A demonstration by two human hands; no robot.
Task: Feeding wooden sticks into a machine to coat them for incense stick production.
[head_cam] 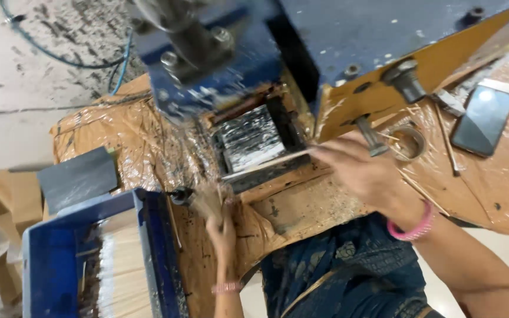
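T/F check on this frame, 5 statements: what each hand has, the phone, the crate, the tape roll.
1. The right hand holds a thin stick out over the machine's open slot. True.
2. The left hand is empty and flat on the table. False: it grips a bundle of thin sticks.
3. A dark phone lies on the plastic-covered table, on the right-hand side. True.
4. The blue crate at lower left holds bottles. False: it holds a pile of pale sticks.
5. The tape roll sits inside the blue crate. False: it lies on the table just past the right hand.
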